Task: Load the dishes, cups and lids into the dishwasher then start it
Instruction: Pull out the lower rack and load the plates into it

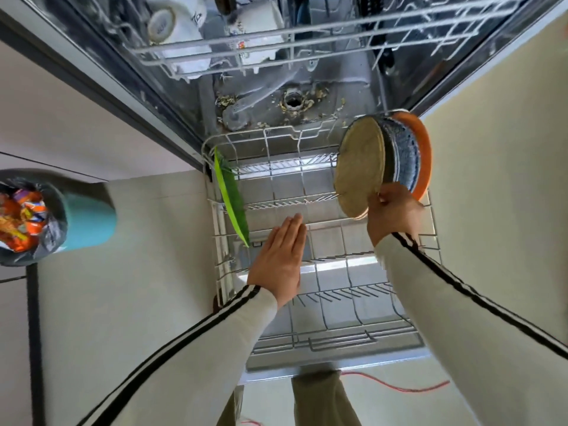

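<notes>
Right hand (395, 212) pinches the tan plate (359, 167) upright, likely for rack (338, 341) slots beneath its fingers; left hand (281, 256) hovers flat, fingers straight.

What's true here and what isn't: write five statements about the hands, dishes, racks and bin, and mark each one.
1. The right hand grips a stack of dishes held on edge. True.
2. The left hand holds a cup. False: it is flat and empty above the lower rack.
3. A green plate stands on edge at the lower rack's left side. True.
4. The upper rack is empty. False: white cups sit in it.
5. The bin is empty. False: wrappers fill it.
</notes>
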A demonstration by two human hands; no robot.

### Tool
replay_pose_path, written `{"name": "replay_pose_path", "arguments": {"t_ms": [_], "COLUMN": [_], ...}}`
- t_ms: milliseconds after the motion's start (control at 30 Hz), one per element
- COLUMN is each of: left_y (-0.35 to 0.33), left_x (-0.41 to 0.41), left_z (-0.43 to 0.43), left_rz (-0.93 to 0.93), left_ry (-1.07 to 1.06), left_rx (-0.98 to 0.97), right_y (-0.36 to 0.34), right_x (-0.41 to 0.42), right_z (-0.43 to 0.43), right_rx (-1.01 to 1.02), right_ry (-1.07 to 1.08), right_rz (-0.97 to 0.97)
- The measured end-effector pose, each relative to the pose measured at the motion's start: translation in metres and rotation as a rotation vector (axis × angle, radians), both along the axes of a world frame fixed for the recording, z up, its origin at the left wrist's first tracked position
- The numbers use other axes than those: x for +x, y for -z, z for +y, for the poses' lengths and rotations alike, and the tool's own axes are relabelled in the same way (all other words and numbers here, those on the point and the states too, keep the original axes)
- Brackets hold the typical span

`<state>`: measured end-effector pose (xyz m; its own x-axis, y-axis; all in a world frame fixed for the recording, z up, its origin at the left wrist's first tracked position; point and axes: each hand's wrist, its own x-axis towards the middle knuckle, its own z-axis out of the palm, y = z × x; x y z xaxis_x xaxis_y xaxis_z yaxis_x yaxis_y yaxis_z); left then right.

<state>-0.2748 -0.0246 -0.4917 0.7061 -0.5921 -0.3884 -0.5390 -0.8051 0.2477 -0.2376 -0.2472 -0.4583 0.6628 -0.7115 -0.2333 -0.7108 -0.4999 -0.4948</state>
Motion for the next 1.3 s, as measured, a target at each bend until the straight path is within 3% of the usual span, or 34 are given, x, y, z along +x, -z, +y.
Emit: {"name": "replay_pose_path", "arguments": {"t_ms": [300, 600, 933, 1133, 1300], "left_y": [-0.003, -0.005, -0.018, -0.08, -0.164], "left_x": [-0.028, -0.044, -0.06, -0.062, -0.067], "left_z": [0.015, 0.009, 0.026, 0.034, 0.058], "left_rz": [0.103, 0.089, 0.112, 0.113, 0.105], "left_ry": [-0.054, -0.084, -0.111, -0.181, -0.288], "left_rx": [0.047, 0.022, 0.133, 0.172, 0.141], "right_y": [0.002, 0.012, 0.011, -0.049, -0.127], "right_x": [0.007, -0.016, -0.013, -0.048, -0.1], "right_z": [-0.023, -0.016, -0.018, 0.018, 0.073], "right_rx": [0.008, 0.004, 0.018, 0.045, 0.041], "right_ry": [-0.005, 0.031, -0.032, -0.255, -0.713], "right_rz": [0.013, 0.018, 0.219, 0.245, 0.382]}}
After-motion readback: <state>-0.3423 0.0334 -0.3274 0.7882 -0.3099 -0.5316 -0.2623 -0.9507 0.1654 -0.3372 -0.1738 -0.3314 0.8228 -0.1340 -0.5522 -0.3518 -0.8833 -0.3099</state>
